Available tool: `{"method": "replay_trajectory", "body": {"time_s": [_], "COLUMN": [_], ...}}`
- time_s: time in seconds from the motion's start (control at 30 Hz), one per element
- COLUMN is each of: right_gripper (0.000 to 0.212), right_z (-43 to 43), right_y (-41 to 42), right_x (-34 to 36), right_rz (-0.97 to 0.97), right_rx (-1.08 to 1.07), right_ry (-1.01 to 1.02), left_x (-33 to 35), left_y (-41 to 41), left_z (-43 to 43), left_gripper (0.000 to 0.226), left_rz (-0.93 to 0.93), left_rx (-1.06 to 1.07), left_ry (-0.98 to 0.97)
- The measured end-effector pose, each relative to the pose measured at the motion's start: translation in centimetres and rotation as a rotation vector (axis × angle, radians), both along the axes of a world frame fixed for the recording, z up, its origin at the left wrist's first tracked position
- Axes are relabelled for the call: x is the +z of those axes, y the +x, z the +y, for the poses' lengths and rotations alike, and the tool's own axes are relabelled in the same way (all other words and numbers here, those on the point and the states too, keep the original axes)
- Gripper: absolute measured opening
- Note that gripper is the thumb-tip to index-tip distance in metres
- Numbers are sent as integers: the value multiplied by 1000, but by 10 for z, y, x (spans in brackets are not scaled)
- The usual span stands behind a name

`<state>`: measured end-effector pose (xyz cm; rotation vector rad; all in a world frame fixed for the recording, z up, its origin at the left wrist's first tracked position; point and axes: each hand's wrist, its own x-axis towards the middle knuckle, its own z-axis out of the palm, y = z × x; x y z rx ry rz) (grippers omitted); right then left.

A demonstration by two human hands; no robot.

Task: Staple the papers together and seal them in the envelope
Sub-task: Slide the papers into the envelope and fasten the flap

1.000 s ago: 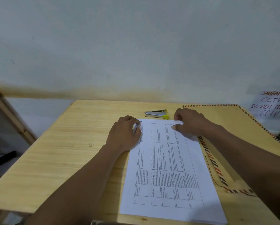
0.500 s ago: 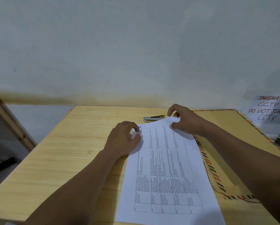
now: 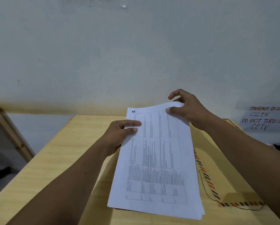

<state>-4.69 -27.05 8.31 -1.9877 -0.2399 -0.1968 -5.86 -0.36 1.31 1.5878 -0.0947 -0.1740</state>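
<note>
A stack of white papers (image 3: 158, 161) printed with a table is lifted off the wooden table (image 3: 55, 159), its far end raised and tilted. My left hand (image 3: 121, 133) pinches the stack's upper left edge. My right hand (image 3: 186, 109) grips the upper right corner between thumb and fingers. A brown envelope (image 3: 223, 181) with a red and black striped border lies flat on the table to the right, partly under the papers and my right arm. The stapler is hidden from view.
A thin black string (image 3: 205, 190) trails along the envelope's edge. A handwritten CCTV notice (image 3: 265, 119) is taped to the wall at right. A wooden frame (image 3: 9, 132) stands to the left of the table. The wall rises just behind the table.
Both hands have lifted the papers off the table, far end up. The stapler seen behind the papers before is now covered by them.
</note>
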Motion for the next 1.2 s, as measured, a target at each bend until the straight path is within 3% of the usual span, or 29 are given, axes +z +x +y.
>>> {"method": "replay_trajectory", "body": {"time_s": [0.2, 0.37, 0.53, 0.63, 0.77, 0.87, 1.03, 1.2], "right_gripper": [45, 76, 53, 36, 36, 29, 26, 30], "right_z": [-12, -20, -29, -32, -23, -11, -2, -8], "right_y": [-7, -16, -24, -28, -35, -40, -44, -44], "right_x": [-10, -14, -14, -16, -26, -36, -44, -42], "right_rz": [103, 170, 318, 457, 571, 533, 427, 352], "right_rx": [-10, -14, -8, -1, -8, -41, -162, -171], "right_ry": [183, 35, -95, 87, 363, 510, 572, 592], "left_x": [4, 11, 15, 18, 18, 16, 14, 14], "left_y": [3, 5, 17, 23, 27, 25, 17, 18], "left_z": [-1, -1, 5, 2, -16, -34, -52, -61], "left_gripper": [23, 23, 25, 26, 23, 22, 25, 22], "left_rz": [-61, -52, -53, -72, -88, -104, -174, -225], "left_rx": [186, 306, 535, 638, 726, 686, 504, 566], "left_ry": [-57, -151, -268, -310, -316, -293, -121, -131]}}
